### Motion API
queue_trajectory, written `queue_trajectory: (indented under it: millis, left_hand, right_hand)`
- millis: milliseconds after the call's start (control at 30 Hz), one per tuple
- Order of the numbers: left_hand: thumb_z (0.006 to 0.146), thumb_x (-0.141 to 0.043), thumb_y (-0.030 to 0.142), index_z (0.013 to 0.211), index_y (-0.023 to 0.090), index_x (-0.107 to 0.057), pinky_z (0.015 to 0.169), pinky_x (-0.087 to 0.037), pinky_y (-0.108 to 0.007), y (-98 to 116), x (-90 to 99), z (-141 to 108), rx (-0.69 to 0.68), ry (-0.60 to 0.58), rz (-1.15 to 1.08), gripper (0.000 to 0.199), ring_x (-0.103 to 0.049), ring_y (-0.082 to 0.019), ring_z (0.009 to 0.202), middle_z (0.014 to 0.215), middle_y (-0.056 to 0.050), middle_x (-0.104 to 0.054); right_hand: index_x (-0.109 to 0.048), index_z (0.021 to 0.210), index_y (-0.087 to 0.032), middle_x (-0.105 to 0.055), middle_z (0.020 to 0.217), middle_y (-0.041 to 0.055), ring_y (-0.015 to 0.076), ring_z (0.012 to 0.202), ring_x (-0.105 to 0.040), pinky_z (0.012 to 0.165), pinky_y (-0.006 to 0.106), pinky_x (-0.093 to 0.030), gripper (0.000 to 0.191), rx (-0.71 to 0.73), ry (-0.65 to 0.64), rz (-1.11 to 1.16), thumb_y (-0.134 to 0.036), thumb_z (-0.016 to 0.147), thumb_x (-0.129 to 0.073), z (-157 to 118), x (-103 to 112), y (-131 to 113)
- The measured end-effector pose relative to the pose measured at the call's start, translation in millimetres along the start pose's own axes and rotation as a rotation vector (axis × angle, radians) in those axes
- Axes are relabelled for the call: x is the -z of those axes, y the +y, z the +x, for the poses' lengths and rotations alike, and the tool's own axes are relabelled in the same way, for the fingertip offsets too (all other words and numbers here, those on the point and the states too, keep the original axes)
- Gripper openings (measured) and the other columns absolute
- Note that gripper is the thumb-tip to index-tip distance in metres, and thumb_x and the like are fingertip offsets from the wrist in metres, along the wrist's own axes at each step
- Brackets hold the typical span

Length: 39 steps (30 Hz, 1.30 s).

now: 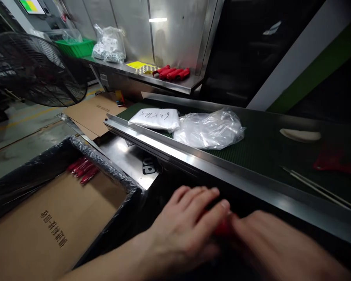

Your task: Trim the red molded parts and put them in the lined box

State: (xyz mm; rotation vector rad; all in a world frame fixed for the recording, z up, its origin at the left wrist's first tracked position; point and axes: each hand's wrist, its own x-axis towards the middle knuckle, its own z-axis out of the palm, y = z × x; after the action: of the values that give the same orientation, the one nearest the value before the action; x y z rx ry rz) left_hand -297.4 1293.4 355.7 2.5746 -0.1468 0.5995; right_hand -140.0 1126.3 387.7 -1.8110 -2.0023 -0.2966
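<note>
My left hand [187, 226] is closed around a red plastic part [223, 227], in front of the conveyor's metal rail. Most of this part is hidden by my fingers, so its full shape does not show. From the other side my right hand [275, 242], blurred by motion, closes on the same part; its fingertips are hidden. On the green belt [251, 160] beyond the rail lie a clear plastic bag [210, 128] and a white packet [156, 119] with handwriting. Farther right on the belt are tweezers [318, 185], a pale curved piece [300, 135] and another red part [339, 162].
At left stands a box lined with black plastic [105, 164], holding cardboard [46, 230] and several red parts [83, 169]. The conveyor's metal rail [204, 158] crosses in front of me. More red parts [172, 73] lie on a steel shelf behind. A large fan [38, 70] stands far left.
</note>
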Motion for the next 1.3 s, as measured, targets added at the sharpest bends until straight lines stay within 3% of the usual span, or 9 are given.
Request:
queue_trajectory:
  millis: [133, 200, 300, 367, 600, 800, 933, 1100, 1300]
  left_hand:
    - [0.091, -0.055, 0.023, 0.149, 0.024, -0.022, 0.077, -0.057, -0.029, 1, -18.4, -14, 0.204, 0.034, -0.252, 0.066, -0.068, -0.021, 0.093, 0.117, -0.01, -0.065]
    - [0.091, -0.057, 0.024, 0.141, 0.031, -0.035, 0.078, -0.053, -0.023, -1, -20.7, -22, 0.386, 0.094, -0.42, 0.056, -0.066, -0.017, 0.093, 0.119, -0.004, -0.064]
    - [0.091, -0.056, 0.028, 0.109, 0.025, -0.057, 0.068, -0.046, -0.019, -2, -17.0, -32, 0.618, 0.082, -0.651, 0.019, -0.057, -0.012, 0.076, 0.092, 0.001, -0.061]
    - [0.09, -0.056, 0.037, 0.095, 0.021, -0.056, 0.064, -0.041, -0.02, 1, -15.9, -37, 0.75, 0.076, -0.784, 0.017, -0.049, -0.012, 0.07, 0.081, 0.001, -0.054]
    - [0.088, -0.058, 0.047, 0.101, 0.02, -0.054, 0.059, -0.034, -0.022, 4, -35.4, -53, 0.76, 0.029, -0.967, 0.03, -0.04, -0.011, 0.064, 0.076, 0.001, -0.048]
    - [0.085, -0.059, 0.036, 0.101, 0.02, -0.056, 0.06, -0.034, -0.023, 4, -29.9, -54, 0.813, 0.071, -0.942, 0.023, -0.041, -0.011, 0.064, 0.074, 0.002, -0.049]
    - [0.082, -0.058, 0.026, 0.093, 0.019, -0.055, 0.061, -0.036, -0.022, 8, -18.7, -37, 0.875, 0.165, -0.982, 0.013, -0.043, -0.011, 0.065, 0.074, 0.003, -0.052]
    - [0.083, -0.067, 0.029, 0.093, 0.018, -0.054, 0.065, -0.041, -0.019, 8, -14.2, 4, 0.906, 0.376, -1.131, 0.02, -0.05, -0.009, 0.072, 0.085, 0.0, -0.057]
    - [0.083, -0.074, 0.046, 0.102, 0.022, -0.046, 0.04, -0.029, -0.016, 15, -33.2, 24, 1.069, 0.304, -1.694, 0.041, -0.042, -0.004, 0.047, 0.088, -0.001, -0.065]
  right_hand:
    - [-0.065, 0.101, -0.017, -0.066, 0.081, 0.0046, 0.015, 0.071, -0.062, 0.065, 0.027, -0.051, 0.034, 0.179, -0.125, 0.154, -0.019, 0.103, -0.032, 30, -5, 13]
    - [-0.061, 0.119, -0.019, -0.069, 0.099, 0.0041, 0.0127, 0.089, -0.066, 0.077, 0.023, -0.053, 0.024, 0.028, -0.097, 0.211, -0.028, 0.102, -0.047, 40, -6, 46]
    - [-0.066, 0.108, -0.017, -0.069, 0.105, 0.006, 0.0154, 0.093, -0.065, 0.082, 0.029, -0.052, 0.022, -0.223, -0.079, 0.057, -0.025, 0.101, -0.047, 59, -18, 108]
    - [-0.067, 0.105, -0.016, -0.069, 0.103, 0.0067, 0.017, 0.092, -0.064, 0.084, 0.034, -0.052, 0.021, -0.301, -0.144, -0.012, -0.025, 0.1, -0.048, 78, -34, 142]
    - [-0.064, 0.093, -0.014, -0.065, 0.103, 0.0049, 0.0168, 0.096, -0.062, 0.088, 0.038, -0.053, 0.022, -0.363, -0.401, -0.087, -0.036, 0.096, -0.06, 140, -81, 172]
    - [-0.065, 0.09, -0.015, -0.065, 0.097, 0.0042, 0.0164, 0.094, -0.061, 0.089, 0.038, -0.051, 0.021, -0.391, -0.307, -0.077, -0.035, 0.096, -0.06, 137, -78, 175]
    - [-0.066, 0.088, -0.016, -0.065, 0.089, 0.002, 0.0145, 0.082, -0.06, 0.081, 0.033, -0.049, 0.017, -0.429, -0.147, -0.01, -0.03, 0.094, -0.06, 115, -49, 162]
    - [-0.067, 0.09, -0.024, -0.067, 0.092, -0.0004, 0.0142, 0.084, -0.062, 0.073, 0.027, -0.046, 0.021, -0.439, -0.008, 0.141, -0.036, 0.098, -0.052, 73, -9, 90]
    - [-0.061, 0.096, -0.024, -0.063, 0.091, -0.0017, 0.0103, 0.081, -0.061, 0.071, 0.023, -0.047, 0.008, -0.347, 0.061, 0.282, -0.02, 0.097, -0.055, 26, -10, 8]
